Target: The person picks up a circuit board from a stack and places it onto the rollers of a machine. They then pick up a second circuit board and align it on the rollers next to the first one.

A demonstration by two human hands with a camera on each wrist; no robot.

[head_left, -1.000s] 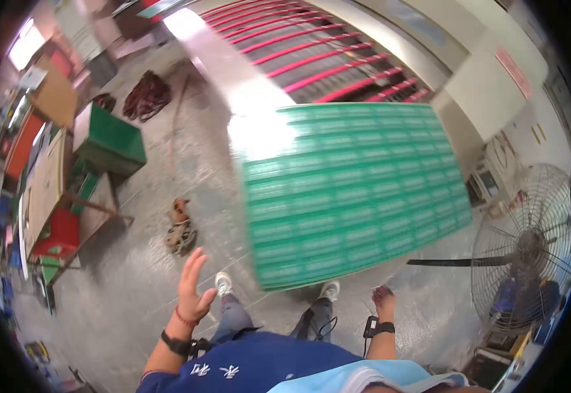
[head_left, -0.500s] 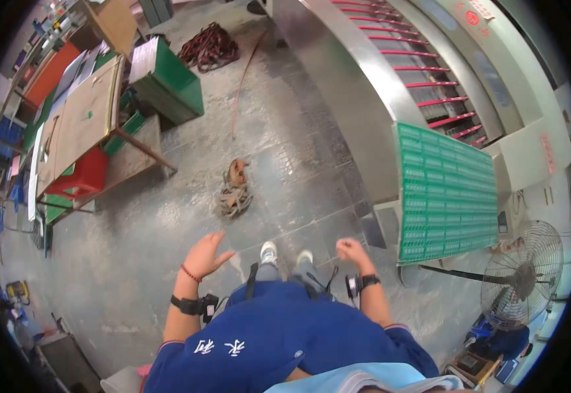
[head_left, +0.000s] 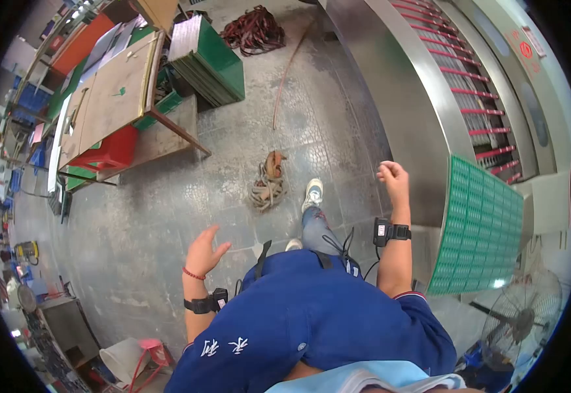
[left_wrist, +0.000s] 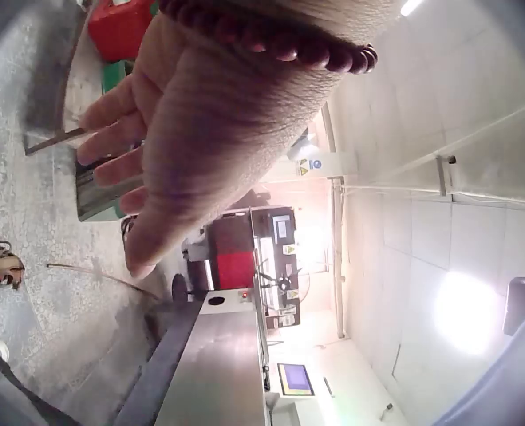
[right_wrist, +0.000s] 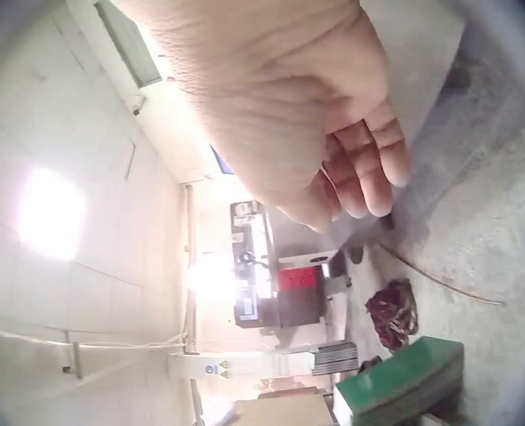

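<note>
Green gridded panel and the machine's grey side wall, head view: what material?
Green gridded panel: possibly circuit-board laminate or plastic, semi-gloss; regular repeating pattern, bright glint near bottom edge.
Machine side wall: likely stainless steel, satin; smooth grey sheen.

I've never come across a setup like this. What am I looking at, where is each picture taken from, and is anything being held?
There is no robot here, just a person working with bare hands. The head view comes from a camera worn on the head, looking forward and down. The two wrist views come from cameras on the wrists, each showing its own hand.

The left hand is spread and the right hand loosely curled; neither holds anything. On the right runs a metal-sided machine with red bars, and a green gridded panel slants at its near end. A rope bundle lies on the floor. To the left stands a table.
</note>
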